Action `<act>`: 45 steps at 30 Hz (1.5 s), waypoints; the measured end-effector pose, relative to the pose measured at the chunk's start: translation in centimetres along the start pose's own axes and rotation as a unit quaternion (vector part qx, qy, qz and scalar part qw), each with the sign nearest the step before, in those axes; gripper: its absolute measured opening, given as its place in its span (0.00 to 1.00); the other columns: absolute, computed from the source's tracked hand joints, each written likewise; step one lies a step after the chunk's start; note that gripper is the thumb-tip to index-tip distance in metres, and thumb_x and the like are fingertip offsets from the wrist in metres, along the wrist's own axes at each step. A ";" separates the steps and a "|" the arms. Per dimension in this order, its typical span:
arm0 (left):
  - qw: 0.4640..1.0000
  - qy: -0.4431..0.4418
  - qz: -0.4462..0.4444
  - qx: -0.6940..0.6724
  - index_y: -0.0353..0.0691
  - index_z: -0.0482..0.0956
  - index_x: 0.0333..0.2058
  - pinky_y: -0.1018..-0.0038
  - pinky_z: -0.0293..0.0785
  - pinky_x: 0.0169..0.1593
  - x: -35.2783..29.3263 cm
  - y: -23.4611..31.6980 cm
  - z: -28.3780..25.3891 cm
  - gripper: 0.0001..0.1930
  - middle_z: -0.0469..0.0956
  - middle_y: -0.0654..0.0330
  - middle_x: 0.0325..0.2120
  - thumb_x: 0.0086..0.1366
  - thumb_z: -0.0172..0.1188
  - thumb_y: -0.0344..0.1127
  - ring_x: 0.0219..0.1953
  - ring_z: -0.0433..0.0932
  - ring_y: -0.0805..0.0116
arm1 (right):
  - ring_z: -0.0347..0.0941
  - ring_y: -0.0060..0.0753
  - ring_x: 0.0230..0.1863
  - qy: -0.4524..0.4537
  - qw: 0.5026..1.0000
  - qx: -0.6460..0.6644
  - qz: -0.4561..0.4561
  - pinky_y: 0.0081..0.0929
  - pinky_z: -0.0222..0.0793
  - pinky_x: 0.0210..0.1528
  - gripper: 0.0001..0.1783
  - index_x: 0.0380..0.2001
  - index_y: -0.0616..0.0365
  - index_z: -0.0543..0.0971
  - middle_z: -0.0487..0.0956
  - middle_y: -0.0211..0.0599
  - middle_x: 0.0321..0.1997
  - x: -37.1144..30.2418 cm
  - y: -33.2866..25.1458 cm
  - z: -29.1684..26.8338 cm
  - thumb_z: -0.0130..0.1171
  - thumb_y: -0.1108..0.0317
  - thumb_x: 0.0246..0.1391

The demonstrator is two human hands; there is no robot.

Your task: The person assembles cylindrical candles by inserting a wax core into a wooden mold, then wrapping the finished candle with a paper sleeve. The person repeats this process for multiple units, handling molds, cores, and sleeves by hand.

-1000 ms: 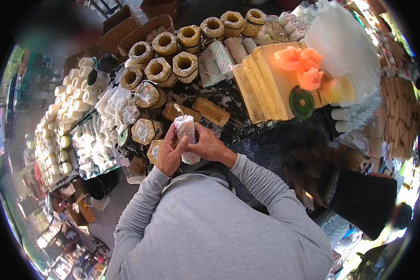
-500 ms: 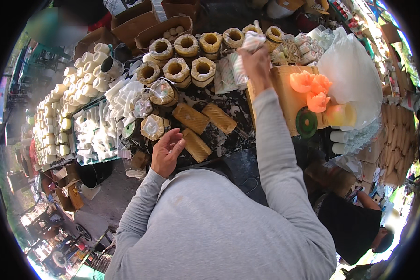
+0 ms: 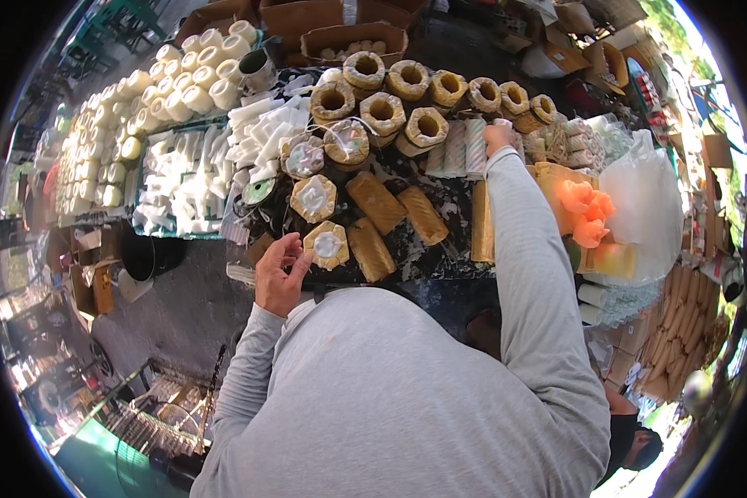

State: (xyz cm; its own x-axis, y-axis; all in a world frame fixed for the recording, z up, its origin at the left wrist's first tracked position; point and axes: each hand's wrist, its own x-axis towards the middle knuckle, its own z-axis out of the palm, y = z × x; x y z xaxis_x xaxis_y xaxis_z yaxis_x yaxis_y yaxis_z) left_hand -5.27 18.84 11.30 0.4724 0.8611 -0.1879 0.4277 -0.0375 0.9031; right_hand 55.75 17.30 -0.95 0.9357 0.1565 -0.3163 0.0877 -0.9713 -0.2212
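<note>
Head view: left grip (image 3: 279,275) half-spread beside hexagonal mould (image 3: 326,246), right grip (image 3: 499,141) around pale candle (image 3: 505,124).

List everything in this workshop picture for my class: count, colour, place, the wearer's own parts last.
hollow moulds: about nine, yellow-brown, far middle of table
filled moulds: four, yellow-brown and white, middle
ribbed pieces: three, tan, table centre
spool: one, green, left of filled moulds
cylinders: many, white, far left
small pieces: many, white, left of spool
boxes: several, brown, beyond table
striped rolls: several, pale, right of hollow moulds' near row
slabs: count unclear, yellow, right of table centre
flower shapes: about three, orange, right
plastic bag: one, translucent white, right
round container: one, black, below small pieces
other person: one, dark top, lower right
left hand: one, grey-sleeved, beside nearest filled mould
right hand: one, grey-sleeved, by striped rolls, grip unclear
</note>
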 end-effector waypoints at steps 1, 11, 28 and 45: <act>1.000 0.005 0.007 0.013 0.34 0.81 0.58 0.66 0.83 0.50 -0.2 -0.2 0.0 0.23 0.85 0.52 0.45 0.68 0.72 0.37 0.46 0.85 0.62 | 0.58 0.57 0.79 0.031 0.999 0.014 0.029 0.51 0.54 0.79 0.40 0.70 0.67 0.70 0.62 0.60 0.78 -1.6 -0.7 -0.3 0.61 0.54 0.60; 0.978 0.001 -0.033 0.206 0.36 0.67 0.70 0.55 0.71 0.67 -2.9 -2.5 3.1 0.48 0.71 0.43 0.64 0.55 0.81 0.45 0.66 0.72 0.44 | 0.84 0.60 0.48 -0.219 0.873 -0.109 -0.422 0.53 0.80 0.49 0.41 0.58 0.66 0.73 0.85 0.57 0.43 -33.2 7.4 4.8 0.68 0.40 0.59; 0.978 -0.149 -0.137 0.056 0.31 0.75 0.63 0.67 0.82 0.49 -6.1 -2.4 9.1 0.34 0.84 0.51 0.43 0.63 0.75 0.43 0.42 0.85 0.61 | 0.82 0.47 0.43 -0.406 0.815 0.114 -0.397 0.38 0.77 0.50 0.27 0.57 0.68 0.78 0.84 0.60 0.41 -31.8 11.4 9.8 0.67 0.58 0.64; 0.970 -0.016 -0.243 -0.001 0.31 0.72 0.62 0.58 0.78 0.60 -2.2 -12.4 21.0 0.35 0.83 0.38 0.53 0.57 0.69 0.39 0.55 0.83 0.42 | 0.80 0.67 0.53 -0.086 0.856 -0.055 -0.507 0.51 0.78 0.55 0.25 0.45 0.61 0.82 0.84 0.59 0.51 -25.9 1.7 15.1 0.71 0.51 0.54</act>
State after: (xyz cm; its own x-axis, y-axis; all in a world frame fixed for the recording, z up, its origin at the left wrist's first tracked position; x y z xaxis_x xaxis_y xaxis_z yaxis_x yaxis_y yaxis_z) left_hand 4.60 6.76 -7.63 0.2391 0.7602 -0.6041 0.6053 0.3697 0.7049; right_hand 26.51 14.29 -7.06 0.2960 0.9437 -0.1475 0.8654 -0.3303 -0.3768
